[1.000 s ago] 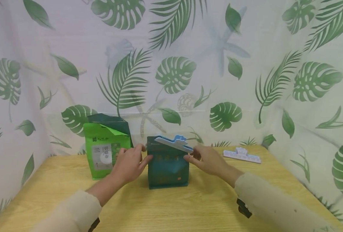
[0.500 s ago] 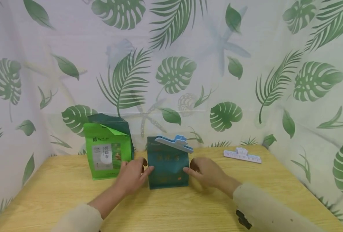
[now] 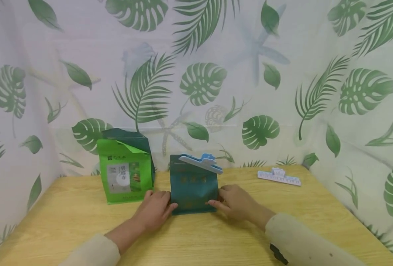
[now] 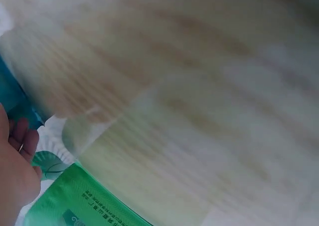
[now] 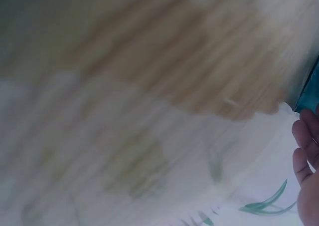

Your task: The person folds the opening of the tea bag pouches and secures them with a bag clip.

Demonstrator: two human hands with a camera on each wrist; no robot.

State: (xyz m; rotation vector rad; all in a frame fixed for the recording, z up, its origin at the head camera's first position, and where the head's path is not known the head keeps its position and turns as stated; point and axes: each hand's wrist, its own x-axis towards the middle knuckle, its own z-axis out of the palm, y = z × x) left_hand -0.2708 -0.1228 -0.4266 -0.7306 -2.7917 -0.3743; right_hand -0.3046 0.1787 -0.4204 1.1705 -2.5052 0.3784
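Note:
A dark teal tea bag [image 3: 194,190] stands upright on the wooden table, in the middle of the head view. A blue bag clip [image 3: 201,162] sits aslant across its top, lower on the right. My left hand [image 3: 154,208] holds the bag's lower left side, thumb on the front, the other fingers at the side and partly hidden. Opposite it, my right hand [image 3: 237,203] grips the lower right side in the same way. In the left wrist view, curled fingers [image 4: 25,138] lie by the teal bag [image 4: 17,99]; the right wrist view catches only part of the other hand.
Left of my left hand stands a bright green tea bag [image 3: 124,173] with a folded top. Another dark green bag [image 3: 130,136] is behind it. A pale lilac bag clip [image 3: 278,176] lies at the table's back right. Leaf-patterned cloth [image 3: 196,81] surrounds the table [image 3: 196,244].
Both hands have slid down the teal bag's sides, from near its top to near its bottom. The bag and its blue clip have hardly moved.

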